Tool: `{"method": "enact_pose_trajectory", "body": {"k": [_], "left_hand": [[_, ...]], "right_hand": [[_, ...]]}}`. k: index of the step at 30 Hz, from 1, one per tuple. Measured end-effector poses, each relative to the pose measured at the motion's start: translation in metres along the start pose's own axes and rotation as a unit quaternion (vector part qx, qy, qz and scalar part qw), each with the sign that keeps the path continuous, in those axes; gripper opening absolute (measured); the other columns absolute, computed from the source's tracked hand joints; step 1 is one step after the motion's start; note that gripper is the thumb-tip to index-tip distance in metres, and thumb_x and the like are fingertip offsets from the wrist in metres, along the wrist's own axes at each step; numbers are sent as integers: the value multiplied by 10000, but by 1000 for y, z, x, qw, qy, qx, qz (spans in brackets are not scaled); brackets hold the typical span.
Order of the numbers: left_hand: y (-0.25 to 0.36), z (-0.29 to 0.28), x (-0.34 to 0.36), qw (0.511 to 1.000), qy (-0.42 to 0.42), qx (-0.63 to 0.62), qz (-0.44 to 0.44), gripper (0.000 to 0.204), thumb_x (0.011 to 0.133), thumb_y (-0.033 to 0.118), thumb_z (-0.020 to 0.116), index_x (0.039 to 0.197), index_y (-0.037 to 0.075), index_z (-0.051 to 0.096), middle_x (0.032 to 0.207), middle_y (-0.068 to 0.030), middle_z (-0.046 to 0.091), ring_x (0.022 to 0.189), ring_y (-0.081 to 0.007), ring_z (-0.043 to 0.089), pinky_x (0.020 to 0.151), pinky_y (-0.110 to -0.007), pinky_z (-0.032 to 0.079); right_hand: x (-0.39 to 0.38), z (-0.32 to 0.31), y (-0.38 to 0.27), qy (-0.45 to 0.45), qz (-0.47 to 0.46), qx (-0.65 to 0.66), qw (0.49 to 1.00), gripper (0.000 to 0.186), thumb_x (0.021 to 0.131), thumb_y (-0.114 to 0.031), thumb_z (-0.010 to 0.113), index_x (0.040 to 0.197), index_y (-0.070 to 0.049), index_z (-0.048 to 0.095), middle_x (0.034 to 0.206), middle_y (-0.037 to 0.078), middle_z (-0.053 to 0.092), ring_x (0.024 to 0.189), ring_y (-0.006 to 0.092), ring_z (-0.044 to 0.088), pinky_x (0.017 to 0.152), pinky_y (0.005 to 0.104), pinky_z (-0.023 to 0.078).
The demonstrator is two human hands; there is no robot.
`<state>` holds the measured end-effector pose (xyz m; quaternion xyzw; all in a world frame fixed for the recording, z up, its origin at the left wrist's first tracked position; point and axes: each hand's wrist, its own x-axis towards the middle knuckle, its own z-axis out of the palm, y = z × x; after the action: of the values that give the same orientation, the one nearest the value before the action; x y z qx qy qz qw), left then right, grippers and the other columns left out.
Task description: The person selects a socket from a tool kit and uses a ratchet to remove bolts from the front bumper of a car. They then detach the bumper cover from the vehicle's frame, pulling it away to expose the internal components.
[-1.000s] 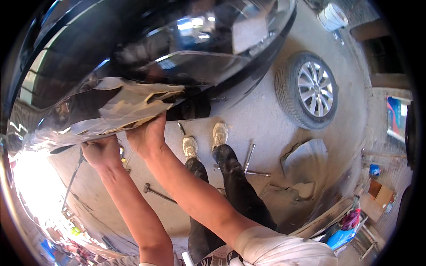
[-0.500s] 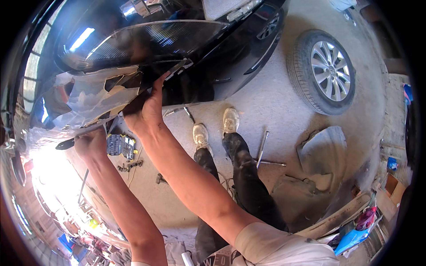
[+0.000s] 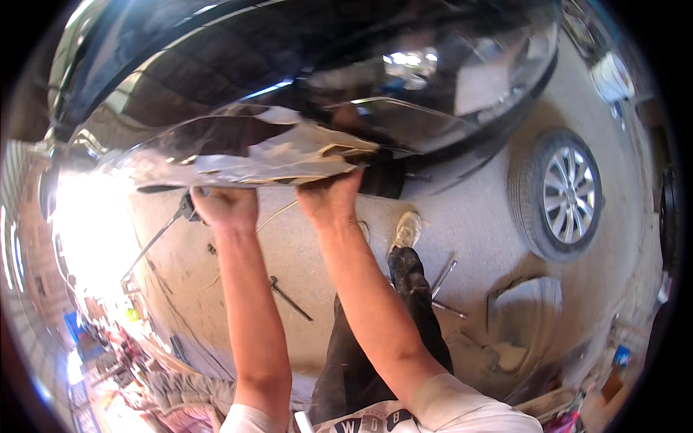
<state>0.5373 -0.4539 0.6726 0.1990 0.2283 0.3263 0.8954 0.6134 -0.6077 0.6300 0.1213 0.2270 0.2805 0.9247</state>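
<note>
A black car's body panel (image 3: 245, 167), its pale coating cracked and flaking, spans the upper middle. My left hand (image 3: 227, 208) is curled against its lower edge, with the fingertips hidden behind it. Just to the right, my right hand (image 3: 330, 196) reaches up under the same edge, below a jagged flap, and grips it; most of its fingers are out of sight. A dark tool or fitting (image 3: 189, 206) with a thin rod running down leftward is beside my left hand; I cannot tell whether it is touched.
A loose wheel (image 3: 521, 209) stands on the floor at the right, near a lug wrench (image 3: 444, 285) and a dusty curved plastic liner (image 3: 525, 321). A dark T-shaped tool (image 3: 292, 299) lies by my forearms. A white bucket (image 3: 612, 78) is at the far right.
The view has shifted left along the car. My right hand has come down from beside the headlight to the panel's lower edge. The open tool case on the floor is out of sight.
</note>
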Motion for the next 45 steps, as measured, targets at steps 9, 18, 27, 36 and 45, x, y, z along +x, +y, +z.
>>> {"method": "enact_pose_trajectory", "body": {"k": [9, 18, 27, 36, 45], "left_hand": [[-15, 55, -15, 997, 50, -8, 52, 668, 967, 560, 335, 1419, 86, 467, 1476, -135, 465, 1340, -366, 440, 1147, -543, 328], [-20, 67, -24, 990, 74, 62, 102, 720, 963, 662, 328, 1448, 145, 452, 1476, -84, 472, 1347, -334, 439, 1155, -522, 307], [-25, 51, -18, 990, 73, 34, 120, 748, 939, 672, 365, 1401, 96, 481, 1385, -139, 521, 1254, -372, 499, 1073, -556, 406], [-30, 40, -14, 985, 87, 20, 145, 807, 938, 737, 298, 1483, 150, 390, 1464, -104, 448, 1304, -325, 454, 1130, -475, 346], [-28, 40, -15, 985, 100, 27, 142, 740, 972, 688, 267, 1458, 151, 415, 1368, -99, 515, 1219, -318, 511, 1084, -483, 393]], "right_hand": [[-5, 6, 1, 7, 14, -60, 998, 601, 910, -606, 550, 1295, -145, 545, 1328, 26, 543, 1260, 234, 485, 1120, 458, 371], [-3, 9, -1, 33, 55, -64, 996, 742, 861, -700, 551, 1363, -154, 514, 1392, 17, 524, 1304, 237, 463, 1132, 446, 357], [-8, 1, -8, 41, 37, -82, 995, 562, 889, -557, 588, 1268, -142, 593, 1314, 55, 590, 1253, 262, 519, 1098, 493, 392], [-17, 13, -9, 29, 42, -117, 992, 526, 878, -548, 586, 1216, -146, 621, 1262, 24, 630, 1193, 259, 573, 1053, 477, 432], [-16, 13, -11, 22, 78, -100, 992, 536, 891, -548, 559, 1230, -138, 620, 1250, 46, 638, 1209, 278, 572, 1066, 494, 432]]}}
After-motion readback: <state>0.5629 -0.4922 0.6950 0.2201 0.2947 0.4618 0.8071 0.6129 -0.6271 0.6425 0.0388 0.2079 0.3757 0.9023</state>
